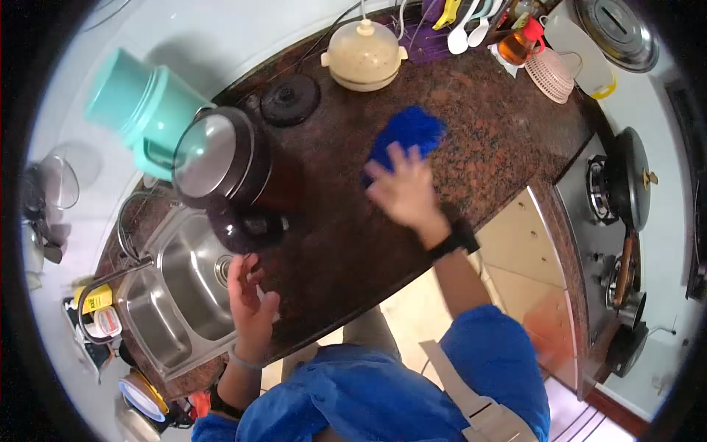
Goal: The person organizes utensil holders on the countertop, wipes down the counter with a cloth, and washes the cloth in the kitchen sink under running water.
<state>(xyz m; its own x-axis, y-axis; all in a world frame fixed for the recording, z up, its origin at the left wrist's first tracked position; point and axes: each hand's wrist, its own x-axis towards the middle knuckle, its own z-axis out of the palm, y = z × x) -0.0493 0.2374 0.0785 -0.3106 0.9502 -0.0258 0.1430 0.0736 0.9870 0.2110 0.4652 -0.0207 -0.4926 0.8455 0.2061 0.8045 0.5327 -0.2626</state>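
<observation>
A blue cloth lies on the dark speckled countertop. My right hand is at the cloth's lower edge, fingers spread, slightly blurred; whether it presses on the cloth is hard to tell. Near the counter's front edge, beside the sink, my left hand is raised with its fingers apart and nothing in it. Just above it stands a dark appliance with a shiny round lid and a handle pointing toward me. A black round lid lies flat behind the appliance.
A double steel sink is at the left, with a mint-green container behind. A cream egg cooker stands at the back. Far right are a stove and black pan. A pink basket sits back right.
</observation>
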